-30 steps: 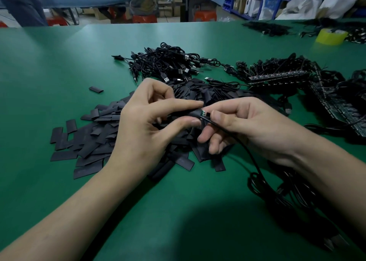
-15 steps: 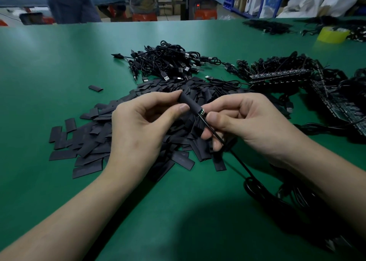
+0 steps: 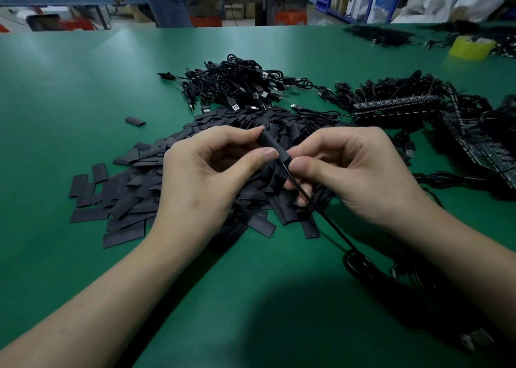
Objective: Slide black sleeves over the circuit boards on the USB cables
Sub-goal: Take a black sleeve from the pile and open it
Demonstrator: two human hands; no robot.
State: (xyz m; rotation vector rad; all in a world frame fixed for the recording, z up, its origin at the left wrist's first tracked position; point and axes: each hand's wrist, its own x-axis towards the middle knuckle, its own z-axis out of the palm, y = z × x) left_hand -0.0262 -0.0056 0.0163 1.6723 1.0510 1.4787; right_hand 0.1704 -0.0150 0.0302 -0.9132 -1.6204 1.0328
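My left hand (image 3: 206, 177) pinches a black sleeve (image 3: 272, 145) between thumb and forefinger, above a heap of flat black sleeves (image 3: 134, 197). The sleeve sits over the end of a black USB cable (image 3: 315, 208), and the circuit board is hidden inside it. My right hand (image 3: 351, 172) pinches the cable just below the sleeve's lower end. The cable runs down to the right into a dark coil (image 3: 371, 270) on the green table (image 3: 69, 102).
A tangle of USB cables (image 3: 237, 85) lies behind the sleeves. Strips of circuit boards with wires (image 3: 396, 103) fill the right side. One stray sleeve (image 3: 135, 121) lies at the left. A yellow tape roll (image 3: 472, 47) stands far right. People stand beyond the table's far edge.
The sleeve has slid down along the cable end; the green board end seen a second ago is covered. Both hands have lifted slightly and stayed close together.
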